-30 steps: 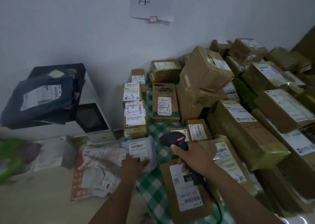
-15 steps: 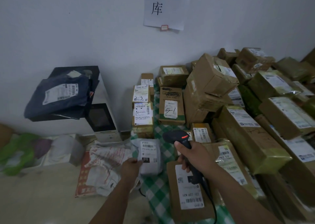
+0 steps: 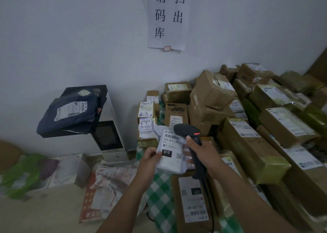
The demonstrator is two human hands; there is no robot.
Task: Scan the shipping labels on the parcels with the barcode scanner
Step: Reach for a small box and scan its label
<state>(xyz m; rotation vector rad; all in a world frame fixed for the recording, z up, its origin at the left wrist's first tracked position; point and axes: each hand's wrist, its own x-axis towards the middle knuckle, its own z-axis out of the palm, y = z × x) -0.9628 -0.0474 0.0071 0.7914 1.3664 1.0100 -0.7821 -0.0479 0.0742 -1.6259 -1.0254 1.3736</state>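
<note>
My left hand [image 3: 148, 162] holds a small white soft parcel [image 3: 170, 153] up in front of me, its label with a barcode and a black "010" tag facing me. My right hand [image 3: 206, 154] grips the handle of a black barcode scanner [image 3: 190, 135] with a red mark on its head. The scanner's head sits right over the parcel's upper right corner, beside the barcode. A brown box [image 3: 192, 202] with a "231" label lies below both hands on the green checked cloth [image 3: 159, 193].
Many brown and green-wrapped boxes [image 3: 251, 144] are piled to the right and back against the wall. A white machine [image 3: 108, 140] with dark bags [image 3: 70, 114] on top stands at left. White and red sacks [image 3: 106, 192] lie on the floor. A paper sign [image 3: 168, 16] hangs above.
My left hand lifted the white parcel off the table and raised it toward the scanner. My right hand rose with the scanner. The camera tilted up, showing more of the wall sign.
</note>
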